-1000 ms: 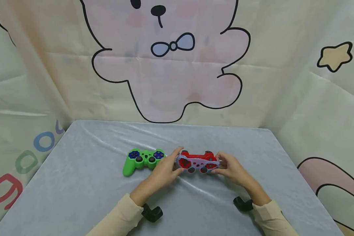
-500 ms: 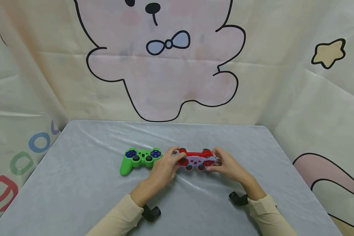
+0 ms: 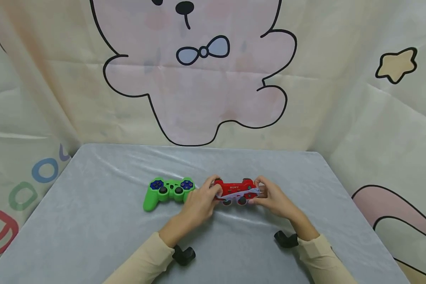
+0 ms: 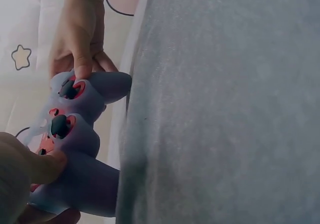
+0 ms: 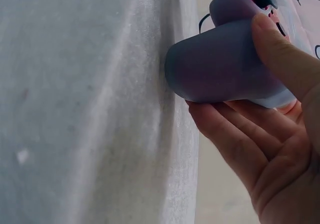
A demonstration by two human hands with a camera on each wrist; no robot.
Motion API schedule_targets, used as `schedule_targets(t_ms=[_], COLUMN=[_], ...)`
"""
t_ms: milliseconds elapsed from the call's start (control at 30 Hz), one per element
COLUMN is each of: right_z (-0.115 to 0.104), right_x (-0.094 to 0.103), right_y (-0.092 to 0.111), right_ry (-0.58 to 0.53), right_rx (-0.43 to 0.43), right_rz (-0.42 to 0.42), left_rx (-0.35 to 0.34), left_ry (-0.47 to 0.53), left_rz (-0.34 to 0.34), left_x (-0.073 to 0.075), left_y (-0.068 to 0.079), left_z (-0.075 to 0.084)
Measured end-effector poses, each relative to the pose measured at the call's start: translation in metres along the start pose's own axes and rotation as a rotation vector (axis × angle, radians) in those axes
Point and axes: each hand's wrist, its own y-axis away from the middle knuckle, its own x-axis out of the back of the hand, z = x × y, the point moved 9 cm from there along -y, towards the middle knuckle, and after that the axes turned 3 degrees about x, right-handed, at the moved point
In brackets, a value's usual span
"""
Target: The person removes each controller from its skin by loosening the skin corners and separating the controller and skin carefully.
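Note:
A red game controller (image 3: 234, 187), marked SONY, sits partly inside a translucent purple silicone cover (image 4: 82, 176). In the head view the cover's edge (image 3: 238, 194) slants across the controller's face, with red bare above it. My left hand (image 3: 200, 202) grips the controller's left end, thumb on its face near a black stick. At the other end my right hand (image 3: 275, 200) pinches cover and controller between thumb and fingers. In the right wrist view that hand's thumb (image 5: 280, 48) lies on top, fingers beneath the covered grip. A green controller (image 3: 169, 192) lies beside my left hand.
A pale blue-grey cloth covers the table (image 3: 92, 221). Behind it hangs a curtain (image 3: 213, 98) with a printed bear. Black wrist mounts (image 3: 183, 255) show at both wrists.
The cover's edge now sits lower on the controller, and more red with the SONY mark shows. My left hand has shifted its fingers and thumb further over the controller's left end.

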Motion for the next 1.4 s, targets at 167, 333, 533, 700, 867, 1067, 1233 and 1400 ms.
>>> schedule_targets(t_ms=[167, 333, 533, 700, 867, 1067, 1233, 1400], right_z=[0.002, -0.001, -0.037, -0.059, -0.077, -0.079, -0.068, -0.061], right_x=[-0.001, -0.003, -0.006, -0.01, -0.012, -0.013, -0.015, -0.018], right_y=[-0.001, -0.003, 0.005, 0.008, 0.009, 0.009, 0.006, 0.007], right_ry=[-0.064, -0.036, 0.27, 0.528, 0.699, 0.688, 0.54, 0.419], right_rx=[-0.02, -0.014, 0.198, 0.295, 0.423, 0.414, 0.313, 0.214], right_rz=[-0.009, 0.002, 0.046, 0.147, 0.308, 0.358, 0.256, 0.122], left_rx=[0.007, 0.086, 0.096, 0.083, 0.056, 0.041, 0.057, 0.097], left_ry=[0.025, 0.117, 0.136, 0.096, 0.055, 0.035, 0.055, 0.076], left_rz=[-0.011, -0.095, -0.146, -0.132, -0.116, -0.129, -0.115, -0.111], left_x=[-0.001, -0.009, -0.017, -0.016, -0.014, -0.014, -0.012, -0.013], left_y=[0.0, 0.002, 0.004, 0.004, 0.002, 0.0, -0.001, 0.0], left_z=[-0.002, -0.012, -0.013, -0.011, -0.007, -0.002, 0.0, -0.002])
